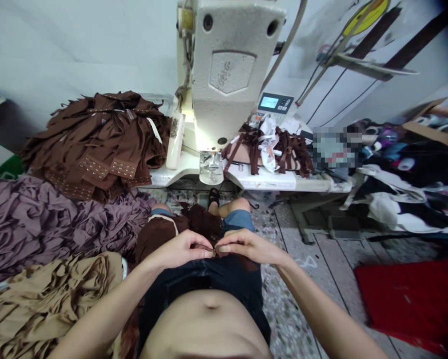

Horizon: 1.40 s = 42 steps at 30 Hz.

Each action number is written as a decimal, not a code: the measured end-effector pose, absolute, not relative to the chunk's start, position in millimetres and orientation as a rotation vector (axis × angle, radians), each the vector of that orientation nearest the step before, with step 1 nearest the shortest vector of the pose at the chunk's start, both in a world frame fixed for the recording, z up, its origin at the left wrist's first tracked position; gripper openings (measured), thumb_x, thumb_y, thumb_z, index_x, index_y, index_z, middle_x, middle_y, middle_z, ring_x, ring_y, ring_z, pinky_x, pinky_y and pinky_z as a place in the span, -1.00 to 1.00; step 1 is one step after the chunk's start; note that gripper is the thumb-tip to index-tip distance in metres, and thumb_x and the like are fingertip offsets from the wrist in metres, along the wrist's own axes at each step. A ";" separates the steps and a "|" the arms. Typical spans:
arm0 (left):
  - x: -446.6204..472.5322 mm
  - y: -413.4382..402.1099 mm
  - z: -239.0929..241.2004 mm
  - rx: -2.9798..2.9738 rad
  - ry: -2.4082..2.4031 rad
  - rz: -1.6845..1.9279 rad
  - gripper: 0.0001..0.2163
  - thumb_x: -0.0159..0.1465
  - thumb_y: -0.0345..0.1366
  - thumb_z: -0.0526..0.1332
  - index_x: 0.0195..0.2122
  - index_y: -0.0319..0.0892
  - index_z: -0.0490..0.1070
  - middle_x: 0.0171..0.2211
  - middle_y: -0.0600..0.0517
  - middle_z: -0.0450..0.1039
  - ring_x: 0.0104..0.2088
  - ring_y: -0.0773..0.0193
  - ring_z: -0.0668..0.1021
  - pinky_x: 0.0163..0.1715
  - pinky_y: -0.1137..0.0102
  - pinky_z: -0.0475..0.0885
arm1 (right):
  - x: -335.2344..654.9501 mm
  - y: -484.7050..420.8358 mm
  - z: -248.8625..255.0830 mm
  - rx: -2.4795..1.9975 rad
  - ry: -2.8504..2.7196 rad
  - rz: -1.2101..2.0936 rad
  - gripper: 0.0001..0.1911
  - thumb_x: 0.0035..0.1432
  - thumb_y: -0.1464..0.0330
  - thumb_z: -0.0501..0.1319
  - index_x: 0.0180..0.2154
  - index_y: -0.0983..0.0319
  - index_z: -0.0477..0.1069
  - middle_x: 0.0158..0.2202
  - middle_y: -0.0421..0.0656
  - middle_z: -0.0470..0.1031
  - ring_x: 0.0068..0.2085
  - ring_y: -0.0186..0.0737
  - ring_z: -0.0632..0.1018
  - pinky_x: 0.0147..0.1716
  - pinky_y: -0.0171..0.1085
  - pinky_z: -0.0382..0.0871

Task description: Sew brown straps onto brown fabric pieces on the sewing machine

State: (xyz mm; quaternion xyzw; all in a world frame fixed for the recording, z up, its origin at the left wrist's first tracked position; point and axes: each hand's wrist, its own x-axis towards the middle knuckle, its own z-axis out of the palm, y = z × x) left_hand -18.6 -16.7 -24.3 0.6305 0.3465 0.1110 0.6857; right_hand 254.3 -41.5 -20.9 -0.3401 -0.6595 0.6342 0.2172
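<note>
To your left lie a tan fabric heap (48, 294), a mauve fabric heap (48, 219) and, at the counter's left end, a stack of brown pieces (97, 139). Your left hand (179, 249) and right hand (246, 245) meet over your lap, fingertips pinched narrow on a small brown fabric piece (213, 252) between them. Beyond stands the sewing machine (227, 75); brown straps (280, 147) lie on the counter (284, 182) to its right.
</note>
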 end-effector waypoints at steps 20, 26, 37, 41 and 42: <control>-12.6 -42.3 -20.0 1.664 0.960 0.215 -0.83 0.38 -0.23 0.29 -0.17 -0.16 0.67 -0.30 0.02 0.61 -0.31 0.22 0.55 -0.26 0.40 0.35 | 248.2 -47.2 -18.4 -0.908 -2.223 1.577 -0.55 0.57 0.12 0.11 -0.09 0.26 0.66 -0.24 -0.11 0.55 -0.23 -0.21 0.55 -0.14 -0.29 0.39; -11.1 -45.6 -8.0 2.104 0.911 0.026 -0.80 0.43 -0.40 0.23 -0.14 -0.07 0.67 -0.23 0.02 0.65 -0.21 0.17 0.63 -0.18 0.39 0.36 | 236.8 -54.8 -14.1 -0.976 -2.459 1.412 -0.72 0.53 0.40 0.15 -0.18 0.22 0.63 -0.27 -0.15 0.49 -0.24 -0.21 0.52 -0.20 -0.30 0.30; -9.3 -50.5 -27.9 1.931 0.973 0.121 -0.81 0.40 -0.39 0.23 -0.22 -0.11 0.68 -0.27 0.01 0.65 -0.28 0.18 0.62 -0.20 0.38 0.37 | 229.1 -70.6 -44.0 -0.966 -2.340 1.473 -0.67 0.55 0.35 0.13 -0.24 0.24 0.61 -0.30 -0.16 0.47 -0.27 -0.24 0.50 -0.22 -0.30 0.31; -10.1 -54.1 -34.9 1.828 1.006 0.205 -0.81 0.42 -0.31 0.23 -0.22 -0.13 0.68 -0.28 0.00 0.63 -0.29 0.19 0.61 -0.22 0.39 0.38 | 231.2 -71.3 -59.1 -1.005 -2.130 1.612 -0.56 0.55 0.13 0.15 -0.20 0.26 0.66 -0.29 -0.13 0.53 -0.28 -0.23 0.53 -0.21 -0.29 0.37; -10.4 -53.6 -36.9 1.801 0.995 0.216 -0.82 0.41 -0.30 0.25 -0.24 -0.13 0.68 -0.28 0.00 0.63 -0.28 0.19 0.61 -0.22 0.39 0.39 | 232.7 -70.8 -59.8 -1.001 -2.102 1.654 -0.53 0.53 0.08 0.16 -0.20 0.27 0.67 -0.30 -0.13 0.54 -0.28 -0.23 0.54 -0.21 -0.29 0.38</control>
